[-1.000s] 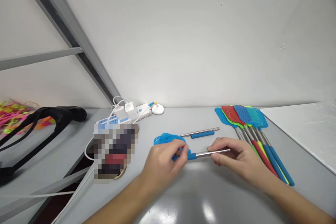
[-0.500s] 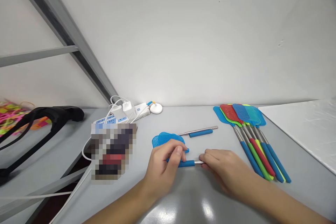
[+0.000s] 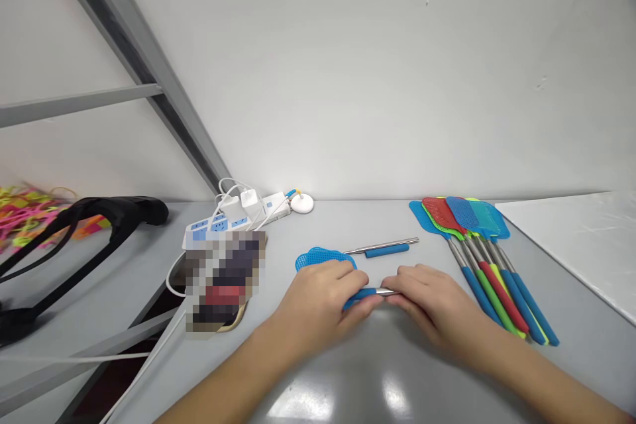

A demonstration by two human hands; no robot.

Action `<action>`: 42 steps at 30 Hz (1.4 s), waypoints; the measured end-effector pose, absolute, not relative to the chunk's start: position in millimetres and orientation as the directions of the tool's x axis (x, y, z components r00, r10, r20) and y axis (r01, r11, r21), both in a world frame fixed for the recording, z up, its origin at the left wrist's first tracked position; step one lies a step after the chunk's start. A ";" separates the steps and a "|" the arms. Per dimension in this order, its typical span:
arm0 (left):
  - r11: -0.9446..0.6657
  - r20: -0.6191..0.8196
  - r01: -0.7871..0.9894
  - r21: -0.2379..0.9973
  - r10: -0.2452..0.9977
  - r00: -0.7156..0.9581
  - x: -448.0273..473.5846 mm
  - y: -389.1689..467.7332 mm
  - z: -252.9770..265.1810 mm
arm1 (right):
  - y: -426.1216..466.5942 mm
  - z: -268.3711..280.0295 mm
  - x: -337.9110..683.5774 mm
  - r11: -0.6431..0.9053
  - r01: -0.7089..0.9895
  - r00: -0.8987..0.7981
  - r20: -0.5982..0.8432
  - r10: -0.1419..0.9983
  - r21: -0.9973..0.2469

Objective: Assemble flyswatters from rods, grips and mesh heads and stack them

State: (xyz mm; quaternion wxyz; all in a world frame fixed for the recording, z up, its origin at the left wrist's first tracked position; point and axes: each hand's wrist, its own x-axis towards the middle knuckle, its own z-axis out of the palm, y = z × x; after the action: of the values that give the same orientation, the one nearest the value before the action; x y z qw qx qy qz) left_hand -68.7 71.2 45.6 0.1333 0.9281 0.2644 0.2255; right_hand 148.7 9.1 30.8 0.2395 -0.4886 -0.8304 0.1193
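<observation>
left fingers (image 3: 364, 311) moved rightward, closed around blue sleeve (image 3: 366, 293).

The left hand (image 3: 320, 301) covers one end of the blue part (image 3: 366, 293), and the right hand (image 3: 432, 298) hides where the metal rod (image 3: 385, 291) ends. The blue mesh pieces (image 3: 322, 256) are partly behind the left hand, so their number is not clear to me. Coarse squares make the object (image 3: 228, 278) beside the power strip (image 3: 218, 222) unreadable. The left edge cuts the blurred colourful heap (image 3: 40, 218); the right edge cuts the white sheet (image 3: 571, 232).
</observation>
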 end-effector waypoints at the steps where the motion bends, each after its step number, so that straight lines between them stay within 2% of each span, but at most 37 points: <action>1: -0.853 0.305 0.445 0.273 0.515 0.801 -70.4 74.9 46.2 | 10.4 28.2 148.0 0.479 0.762 -0.373 0.310 0.875 -0.436; 4: -0.835 0.245 0.536 0.124 0.549 0.799 -77.4 86.7 49.3 | 13.8 17.0 140.3 0.375 0.762 -0.171 0.395 0.903 -0.528; 7: -0.704 0.286 0.698 0.134 0.701 0.653 -85.2 98.6 54.8 | 15.5 5.7 129.7 0.282 0.763 0.005 0.441 0.897 -0.581; 9: -0.603 0.321 0.764 0.227 0.787 0.526 -88.9 104.9 56.8 | 15.2 0.6 123.7 0.304 0.804 -0.057 0.442 0.895 -0.510; 11: -0.538 0.340 0.766 0.351 0.836 0.431 -89.8 108.0 55.0 | 14.0 -1.7 119.5 0.397 0.842 -0.242 0.401 0.883 -0.366; 14: -0.518 0.337 0.706 0.483 0.854 0.396 -85.9 105.7 46.6 | 11.5 0.1 117.4 0.536 0.827 -0.474 0.301 0.827 -0.170; 16: -0.531 0.330 0.662 0.529 0.847 0.416 -81.9 100.9 40.4 | 9.4 3.7 119.0 0.563 0.816 -0.508 0.301 0.807 -0.131; 18: -0.558 0.325 0.615 0.557 0.828 0.458 -78.9 95.9 36.2 | 6.9 7.8 122.5 0.557 0.818 -0.487 0.339 0.805 -0.147; 21: -0.619 0.329 0.540 0.570 0.775 0.540 -77.7 90.6 34.2 | 3.2 11.4 128.8 0.525 0.826 -0.432 0.369 0.823 -0.206; 24: -0.646 0.329 0.496 0.580 0.743 0.583 -78.2 88.5 34.1 | 1.2 10.7 133.1 0.469 0.837 -0.378 0.324 0.867 -0.281; 30: -0.671 0.302 0.457 0.584 0.702 0.645 -75.8 86.0 30.4 | 2.0 7.6 136.2 0.387 0.831 -0.368 0.128 0.921 -0.398; 33: -0.680 0.278 0.445 0.582 0.681 0.677 -74.9 84.4 30.1 | 0.3 10.3 137.4 0.260 0.851 -0.285 0.016 0.958 -0.457; 35: -0.703 0.283 0.435 0.563 0.658 0.698 -74.9 84.0 30.6 | -1.5 15.8 138.9 0.129 0.831 -0.208 -0.087 0.974 -0.540; 38: -0.731 0.290 0.418 0.540 0.627 0.723 -75.6 84.7 31.1 | -2.7 30.2 146.0 -0.044 0.682 -0.139 -0.189 0.972 -0.730; 40: -0.732 0.287 0.413 0.541 0.623 0.728 -76.4 85.7 30.6 | -1.8 40.6 155.6 -0.126 0.486 -0.037 -0.165 0.986 -0.865; 42: -0.722 0.276 0.415 0.553 0.629 0.727 -77.3 86.7 29.8 | 0.3 47.9 167.7 -0.143 0.249 0.175 -0.101 0.979 -0.958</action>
State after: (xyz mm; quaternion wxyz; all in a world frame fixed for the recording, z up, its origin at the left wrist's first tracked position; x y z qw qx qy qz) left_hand -77.3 86.7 29.8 0.2336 0.8993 0.2903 0.2289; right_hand 167.7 0.3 47.9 0.4368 -0.6297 -0.4876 0.4182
